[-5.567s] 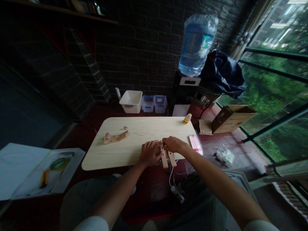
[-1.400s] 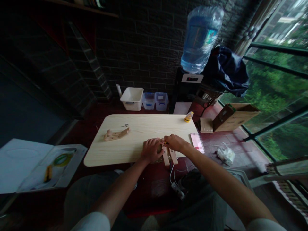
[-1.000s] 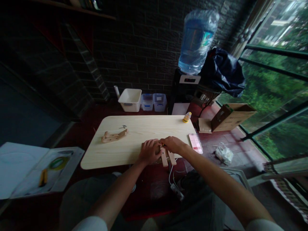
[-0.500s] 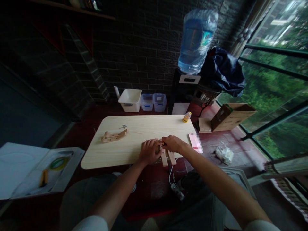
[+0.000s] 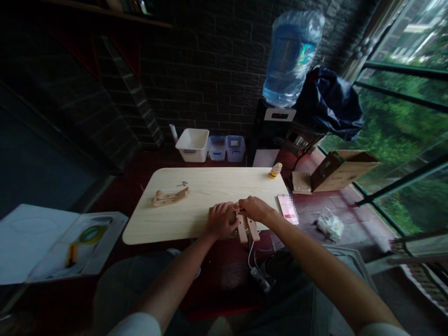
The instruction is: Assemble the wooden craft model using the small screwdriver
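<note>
A wooden assembly (image 5: 242, 229) with two pale legs lies at the front edge of the light wooden table (image 5: 217, 179), its legs jutting over the edge towards me. My left hand (image 5: 222, 221) is wrapped over its left side and presses it down. At the upper end of the legs is my right hand (image 5: 252, 208), its fingers closed in a pinch beside the left fingertips. What that pinch holds is too small and covered to make out. Farther left on the tabletop rests a second wooden piece (image 5: 170, 197), with small dark metal bits (image 5: 182, 184) behind it.
A small yellow-capped bottle (image 5: 275, 171) stands at the back right corner, and a pink-screened phone (image 5: 288, 209) lies on the right edge. An open white case (image 5: 105, 247) is at the left. Below the table, a white power strip (image 5: 260, 279) trails cables.
The whole view has shifted slightly, so things appear a little farther right. Both hands stay on the wooden assembly, and the right fingers have turned a little.
</note>
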